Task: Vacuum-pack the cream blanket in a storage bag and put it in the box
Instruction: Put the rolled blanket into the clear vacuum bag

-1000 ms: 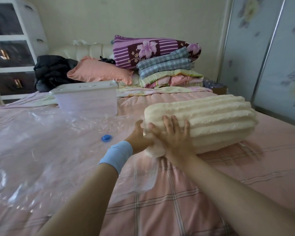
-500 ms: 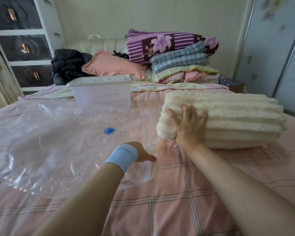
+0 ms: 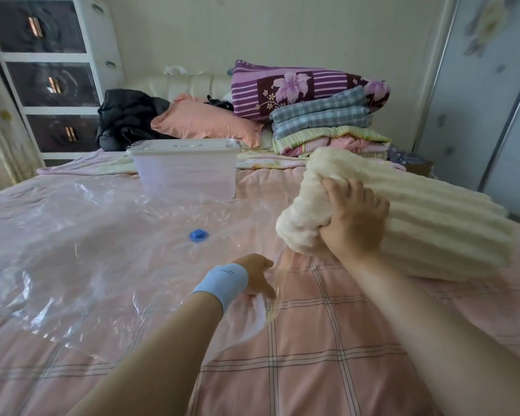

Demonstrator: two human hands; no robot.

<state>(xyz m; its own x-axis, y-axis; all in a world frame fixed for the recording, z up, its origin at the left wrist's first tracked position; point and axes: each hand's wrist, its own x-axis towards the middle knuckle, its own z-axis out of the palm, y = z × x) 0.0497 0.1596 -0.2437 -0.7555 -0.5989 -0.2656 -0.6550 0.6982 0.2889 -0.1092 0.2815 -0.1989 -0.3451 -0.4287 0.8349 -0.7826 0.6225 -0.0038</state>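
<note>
Right now the fingers of the right hand are curled deep into the near end of the folded cream blanket. They grip a thick handful, so this end is lifted off the bed while the rest lies on it, stretching away toward 2 o'clock.

The left hand, with a pale blue wristband, sits at 7 o'clock from that grip, near the blanket's raised end. Its fingers are mostly hidden behind the back of the hand, but they seem to pinch the rim of the clear bag at its mouth. The bag lies flat and crinkled across the bed out to 9 and 10 o'clock, its blue valve facing up. The plastic box stands beyond the bag at 11 o'clock, with its lid on.

The blanket looks plush, thick and soft. I judge it light enough for one hand to tilt, but floppy, so a grip at one end alone would let the fold sag and spread. Taking it under the middle, or at both ends, should keep it compact. The bag film looks thin and slippery, and the mouth would likely fall shut unless it is held wide.
</note>
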